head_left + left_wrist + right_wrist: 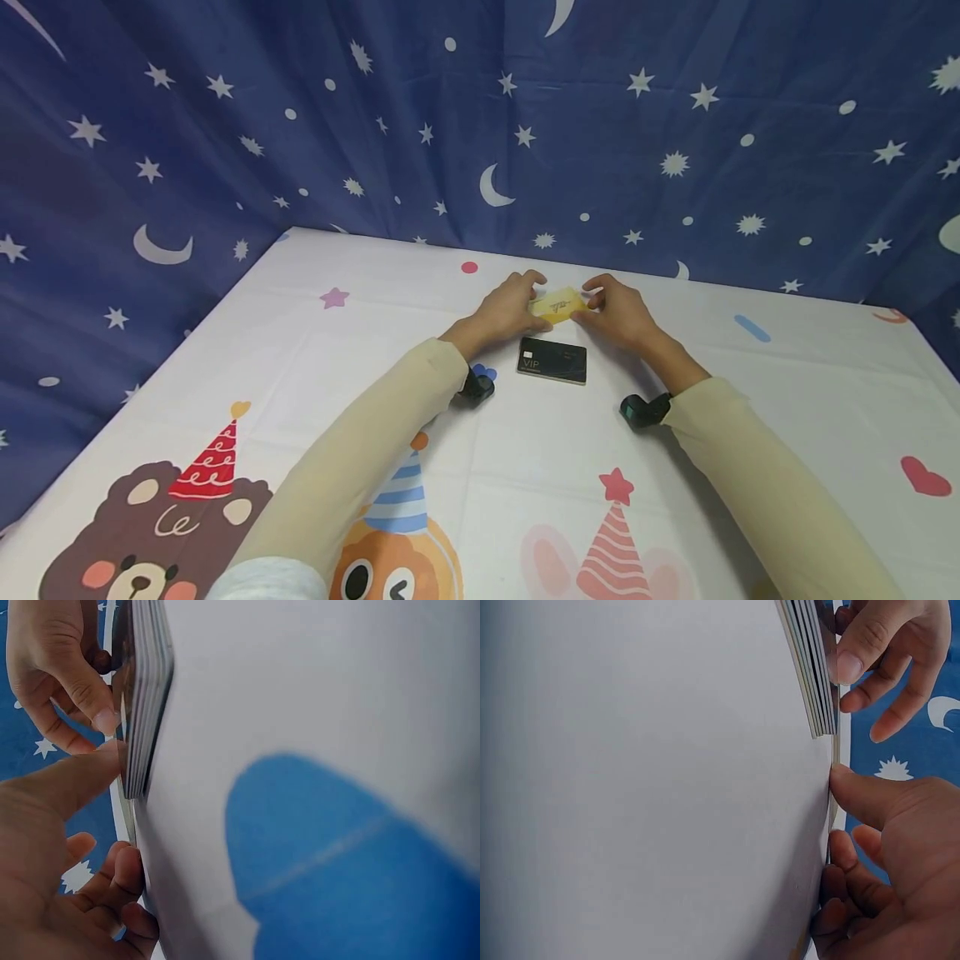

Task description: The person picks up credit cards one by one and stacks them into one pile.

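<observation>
A small yellow card (558, 306) with dark script on it lies between both hands, toward the back of the table. My left hand (506, 307) pinches its left end, thumb at the near corner and fingers curled behind. At the other end, my right hand (621, 315) has its thumb on the near edge and its fingers bent round the far side. Just in front is a neat stack of cards (552, 361), a black one marked VIP on top. Both wrist views show the stack's layered edges, which hide part of the yellow card.
A white tablecloth (420, 333) with printed cartoon animals, party hats and small shapes covers the table. Behind it hangs a dark blue curtain (420, 100) with white stars and moons, close to the table's back edge. Black cameras are strapped to both wrists.
</observation>
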Tool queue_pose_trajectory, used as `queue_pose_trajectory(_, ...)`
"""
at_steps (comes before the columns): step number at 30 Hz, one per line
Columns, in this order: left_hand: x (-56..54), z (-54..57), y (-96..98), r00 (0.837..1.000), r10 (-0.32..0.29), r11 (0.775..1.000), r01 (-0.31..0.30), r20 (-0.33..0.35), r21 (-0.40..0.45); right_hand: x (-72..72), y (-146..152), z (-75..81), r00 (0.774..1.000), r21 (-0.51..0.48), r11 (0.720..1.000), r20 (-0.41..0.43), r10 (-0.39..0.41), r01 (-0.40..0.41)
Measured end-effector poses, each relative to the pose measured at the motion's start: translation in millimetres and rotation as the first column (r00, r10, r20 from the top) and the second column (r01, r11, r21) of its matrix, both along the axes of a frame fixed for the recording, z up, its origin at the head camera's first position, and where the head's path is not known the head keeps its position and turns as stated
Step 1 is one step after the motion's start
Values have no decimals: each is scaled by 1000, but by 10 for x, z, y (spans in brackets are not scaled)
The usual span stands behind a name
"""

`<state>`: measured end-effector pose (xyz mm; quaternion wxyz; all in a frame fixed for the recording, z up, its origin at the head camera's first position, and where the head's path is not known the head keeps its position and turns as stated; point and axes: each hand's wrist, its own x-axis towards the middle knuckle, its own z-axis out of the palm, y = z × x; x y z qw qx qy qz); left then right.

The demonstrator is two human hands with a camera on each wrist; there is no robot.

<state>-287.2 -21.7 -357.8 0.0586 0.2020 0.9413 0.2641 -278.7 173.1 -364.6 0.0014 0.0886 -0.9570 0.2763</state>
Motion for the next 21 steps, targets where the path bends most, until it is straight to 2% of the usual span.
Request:
queue_pose_trajectory(4,-9,-7,5,1000,-4,1000,4,1,4,0,0,8,1000,0,1000,-10,20,-20)
queue_pose_trajectory(9,-20,-4,13,1000,-18,1000,17,15,5,-20,28,44,995,20,995,-22,100,-99)
queue_pose_trajectory(14,-32,-6,-3,999,-34,999,34,21,15,-67,54,69,985,32,985,31,170,-171)
queue_pose_trajectory(21,-43,-9,-29,998,-64,997,63,25,42,-120,56,94,975,20,981,109,192,-195)
